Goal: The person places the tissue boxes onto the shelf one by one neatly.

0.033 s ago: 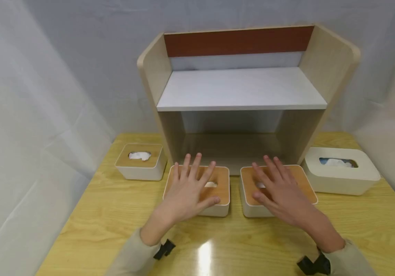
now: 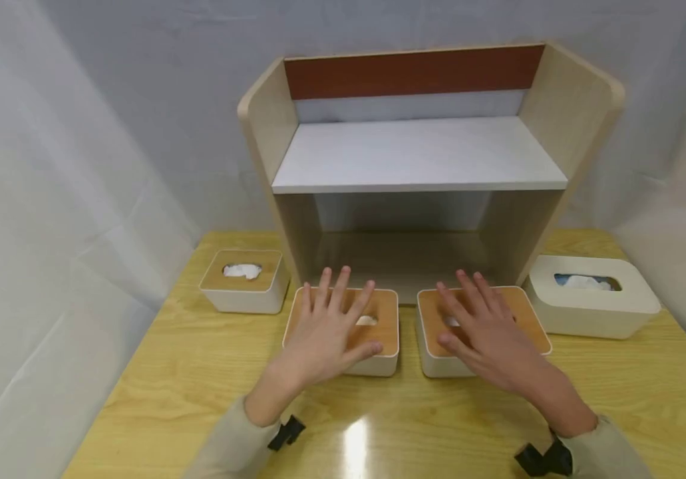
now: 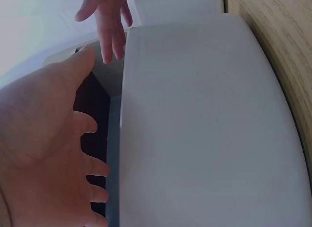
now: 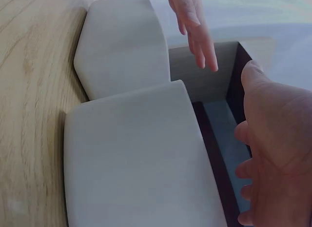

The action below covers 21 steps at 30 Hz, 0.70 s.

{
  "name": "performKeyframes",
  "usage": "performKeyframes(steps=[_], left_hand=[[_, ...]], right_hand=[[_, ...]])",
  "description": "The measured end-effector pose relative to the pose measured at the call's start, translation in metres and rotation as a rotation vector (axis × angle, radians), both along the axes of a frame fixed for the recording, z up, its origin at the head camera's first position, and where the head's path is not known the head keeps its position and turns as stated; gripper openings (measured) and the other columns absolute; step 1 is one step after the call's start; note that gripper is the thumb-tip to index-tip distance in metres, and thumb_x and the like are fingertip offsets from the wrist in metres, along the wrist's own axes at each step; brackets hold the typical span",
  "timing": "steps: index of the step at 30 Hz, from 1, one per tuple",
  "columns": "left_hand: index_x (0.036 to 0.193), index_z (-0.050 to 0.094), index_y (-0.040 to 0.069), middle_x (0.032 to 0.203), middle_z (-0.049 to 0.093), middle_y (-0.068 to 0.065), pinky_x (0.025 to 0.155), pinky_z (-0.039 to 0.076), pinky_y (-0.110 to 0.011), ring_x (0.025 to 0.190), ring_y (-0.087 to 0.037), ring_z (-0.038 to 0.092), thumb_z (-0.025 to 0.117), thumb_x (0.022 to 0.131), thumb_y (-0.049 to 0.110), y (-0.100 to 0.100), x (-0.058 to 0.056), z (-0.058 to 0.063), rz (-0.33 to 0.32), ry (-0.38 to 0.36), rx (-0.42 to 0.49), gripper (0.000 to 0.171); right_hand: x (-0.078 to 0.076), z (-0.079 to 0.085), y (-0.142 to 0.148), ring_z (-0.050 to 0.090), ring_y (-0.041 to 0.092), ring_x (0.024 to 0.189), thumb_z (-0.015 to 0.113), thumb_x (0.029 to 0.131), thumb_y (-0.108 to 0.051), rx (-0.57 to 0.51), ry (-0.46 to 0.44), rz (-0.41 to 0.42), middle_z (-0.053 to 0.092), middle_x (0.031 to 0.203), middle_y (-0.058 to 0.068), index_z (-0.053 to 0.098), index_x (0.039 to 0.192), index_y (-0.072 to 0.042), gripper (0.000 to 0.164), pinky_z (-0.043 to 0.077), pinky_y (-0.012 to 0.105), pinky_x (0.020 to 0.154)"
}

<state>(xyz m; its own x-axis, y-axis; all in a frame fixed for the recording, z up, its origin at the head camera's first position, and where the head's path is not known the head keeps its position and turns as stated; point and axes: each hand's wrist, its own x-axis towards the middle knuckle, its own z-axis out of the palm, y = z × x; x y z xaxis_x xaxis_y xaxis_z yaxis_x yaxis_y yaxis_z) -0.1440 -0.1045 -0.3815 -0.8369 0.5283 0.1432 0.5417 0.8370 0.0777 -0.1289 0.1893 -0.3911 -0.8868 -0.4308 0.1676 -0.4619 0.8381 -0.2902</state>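
Two tissue boxes with white sides and wood-coloured lids stand side by side in front of the shelf. Over the left tissue box point(image 2: 389, 336) is my left hand point(image 2: 320, 342), palm down with the fingers spread. My right hand point(image 2: 498, 346) is spread the same way above the right tissue box point(image 2: 525, 316). White tissue peeks from each lid slot, partly covered by the hands. In the left wrist view, a gap shows between the palm and the white box side point(image 3: 204, 129). A similar gap separates the right palm from its box point(image 4: 136, 158) in the right wrist view.
Behind the boxes stands a desktop shelf point(image 2: 420, 153) with a white board and a red-brown back strip. A smaller tissue box point(image 2: 247, 301) sits to its left, and a long all-white tissue box point(image 2: 594, 320) to its right. All rest on a wooden table point(image 2: 199, 372).
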Motion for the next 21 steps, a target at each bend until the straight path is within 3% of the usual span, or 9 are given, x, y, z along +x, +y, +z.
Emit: performKeyframes(steps=[14,18,21], left_hand=[[0.161,0.008,0.026,0.165,0.000,-0.021,0.114,0.006,-0.070,0.149,-0.046,-0.004,0.042,0.091,0.074,-0.002,-0.003,0.002,0.036,-0.075,-0.013,0.091],[0.161,0.011,0.024,0.165,0.003,-0.022,0.115,0.008,-0.068,0.150,-0.046,0.000,0.045,0.091,0.073,-0.008,-0.003,-0.002,0.036,-0.067,0.003,0.092],[0.161,0.013,0.022,0.164,0.005,-0.021,0.116,0.010,-0.065,0.150,-0.045,0.003,0.048,0.092,0.070,-0.014,-0.002,-0.005,0.032,-0.069,0.040,0.092]], right_hand=[[-0.002,0.000,-0.004,0.003,0.044,0.150,0.047,0.101,-0.052,-0.015,-0.037,-0.012,0.004,0.165,0.019,0.021,0.160,-0.014,0.074,0.013,0.068,0.114],[0.002,-0.001,-0.006,0.005,0.041,0.151,0.049,0.101,-0.050,-0.094,-0.083,-0.009,0.007,0.166,0.016,0.020,0.160,-0.015,0.074,0.020,0.070,0.111],[0.007,-0.002,-0.010,0.007,0.038,0.151,0.052,0.101,-0.047,-0.211,-0.138,0.011,0.006,0.167,0.011,0.020,0.160,-0.018,0.074,0.026,0.070,0.108]])
